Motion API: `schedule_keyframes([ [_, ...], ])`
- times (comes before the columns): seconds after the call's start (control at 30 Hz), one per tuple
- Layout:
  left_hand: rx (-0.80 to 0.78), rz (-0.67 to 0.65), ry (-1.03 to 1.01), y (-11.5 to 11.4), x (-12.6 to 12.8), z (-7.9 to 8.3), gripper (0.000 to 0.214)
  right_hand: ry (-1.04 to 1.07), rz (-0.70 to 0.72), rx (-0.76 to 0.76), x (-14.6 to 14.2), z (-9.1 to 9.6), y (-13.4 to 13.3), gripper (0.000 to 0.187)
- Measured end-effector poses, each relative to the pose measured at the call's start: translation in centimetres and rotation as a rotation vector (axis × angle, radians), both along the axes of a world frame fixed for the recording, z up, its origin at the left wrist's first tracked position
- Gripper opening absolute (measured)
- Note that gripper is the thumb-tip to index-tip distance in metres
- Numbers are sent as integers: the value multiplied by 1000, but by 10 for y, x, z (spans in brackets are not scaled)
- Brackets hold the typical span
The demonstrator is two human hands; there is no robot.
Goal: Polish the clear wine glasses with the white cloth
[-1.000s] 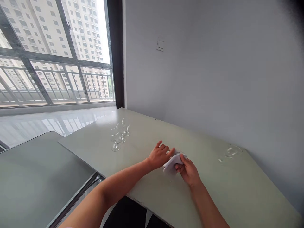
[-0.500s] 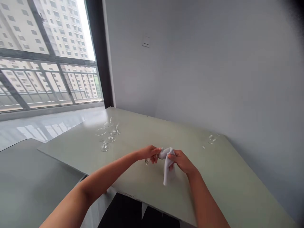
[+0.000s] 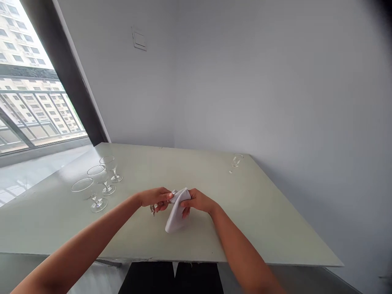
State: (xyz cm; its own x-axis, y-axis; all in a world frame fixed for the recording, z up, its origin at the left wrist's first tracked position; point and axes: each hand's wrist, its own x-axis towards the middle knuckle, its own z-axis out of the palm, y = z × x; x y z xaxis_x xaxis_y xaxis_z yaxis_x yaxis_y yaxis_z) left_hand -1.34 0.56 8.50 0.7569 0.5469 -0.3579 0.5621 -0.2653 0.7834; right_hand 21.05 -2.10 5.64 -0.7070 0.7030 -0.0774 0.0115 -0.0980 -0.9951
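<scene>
Over the middle of the table, my left hand is closed round a stemmed glass. The foot of that glass pokes out on the left of the fingers, and most of its bowl is hidden by fingers and cloth. A white cloth is gripped in my right hand, bunched against the bowl end of the glass. One corner of the cloth hangs down towards the table. Whether any cloth is inside the bowl, I cannot tell.
Three clear stemmed glasses, the nearest one largest in view, stand upright in a row on the left of the pale table. Another clear glass is at the far right corner. Grey walls border the table's far side.
My view has turned to the right, so the hands and glasses appear further left. Both hands keep their grip on the glass and the cloth, and the hanging cloth is spread a little wider.
</scene>
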Motion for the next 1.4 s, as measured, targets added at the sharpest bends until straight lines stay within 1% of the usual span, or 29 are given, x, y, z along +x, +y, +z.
schedule_keyframes([
  [0.03, 51, 24, 19, -2, 0, 0, 55, 13, -25, -7, -2, -2, 1, 38],
  [0.07, 186, 74, 44, -4, 0, -1, 52, 36, -76, -13, -4, -5, 3, 38],
  [0.13, 609, 168, 100, -10, 4, -3, 42, 122, -213, -39, -7, -10, 6, 37],
  [0.17, 826, 188, 131, -13, 6, -4, 39, 177, -270, -60, -8, -12, 8, 37],
  [0.2, 1002, 184, 162, -16, 8, -5, 39, 228, -308, -84, -9, -14, 9, 39],
  [0.23, 1118, 164, 189, -18, 9, -6, 38, 265, -318, -103, -9, -14, 9, 42],
  [0.27, 1175, 146, 209, -20, 10, -6, 37, 281, -298, -110, -9, -14, 9, 47],
  [0.33, 1166, 162, 212, -23, 9, -5, 34, 237, -210, -73, -8, -12, 6, 52],
  [0.4, 1035, 226, 169, -24, 6, -1, 33, 152, -133, -2, -7, -7, 2, 47],
  [0.43, 917, 263, 136, -25, 4, 2, 33, 115, -106, 26, -6, -5, 0, 41],
  [0.47, 758, 290, 97, -25, 2, 4, 34, 84, -85, 43, -6, -2, -2, 36],
  [0.53, 366, 300, 0, -24, -4, 9, 36, 38, -25, 67, -4, 3, -6, 28],
  [0.6, -5, 266, -109, -24, -9, 11, 41, 0, 52, 111, 0, 8, -7, 22],
  [0.63, -138, 249, -155, -24, -12, 11, 42, -16, 85, 142, 2, 10, -7, 20],
  [0.67, -227, 239, -190, -24, -15, 11, 43, -28, 108, 168, 6, 11, -6, 20],
  [0.73, -294, 243, -215, -24, -19, 11, 43, -39, 112, 190, 14, 13, -3, 20],
  [0.8, -243, 275, -189, -24, -23, 10, 43, -48, 54, 195, 25, 14, 2, 23],
  [0.87, -100, 364, -111, -23, -26, 9, 43, -95, -87, 253, 35, 12, 7, 26],
  [0.9, -2, 424, -53, -22, -28, 8, 43, -139, -192, 322, 38, 11, 9, 27],
  [0.97, 242, 537, 86, -19, -30, 4, 43, -249, -408, 526, 39, 7, 12, 26],
  [1.0, 373, 575, 157, -18, -30, 2, 42, -302, -490, 651, 37, 5, 13, 25],
  [1.03, 495, 597, 221, -17, -30, -1, 41, -346, -541, 781, 32, 3, 12, 24],
  [1.07, 600, 603, 275, -17, -29, -4, 40, -378, -558, 908, 25, 1, 11, 24],
  [1.13, 748, 587, 347, -18, -23, -10, 38, -409, -514, 1128, 8, -2, 6, 28],
  [1.17, 802, 561, 367, -20, -19, -12, 36, -412, -473, 1215, -1, -3, 2, 31],
  [1.23, 914, 465, 381, -24, -9, -17, 30, -411, -389, 1344, -18, -4, -6, 37],
  [1.3, 1034, 361, 358, -29, 0, -20, 27, -419, -355, 1413, -31, -5, -12, 38],
  [1.33, 1091, 319, 332, -31, 3, -22, 28, -425, -367, 1419, -35, -5, -14, 37],
  [1.4, 1186, 248, 258, -34, 7, -23, 28, -431, -428, 1351, -37, -5, -15, 33],
])
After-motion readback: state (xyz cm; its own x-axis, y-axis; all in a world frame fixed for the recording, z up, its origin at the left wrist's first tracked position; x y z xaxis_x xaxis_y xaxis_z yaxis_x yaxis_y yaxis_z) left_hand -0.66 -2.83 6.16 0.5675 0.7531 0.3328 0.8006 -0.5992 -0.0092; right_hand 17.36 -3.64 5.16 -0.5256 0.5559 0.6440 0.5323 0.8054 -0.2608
